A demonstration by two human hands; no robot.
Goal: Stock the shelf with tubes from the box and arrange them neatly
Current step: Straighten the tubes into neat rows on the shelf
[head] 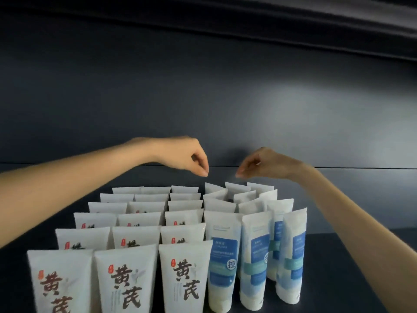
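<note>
L hand (191, 159) + R hand (255, 164): fingertips pinched, empty, over back rows | tubes (135, 233) upright on shelf (361, 256); box not in view | risk: back blue tubes (228, 194) skewed, packed tight; a nudge cd domino the row

The front white tubes (126, 267) run off the bottom edge. The back tubes (155, 197) show only their tops. The small print on the blue tubes (223, 256) is too blurry to read.
</note>
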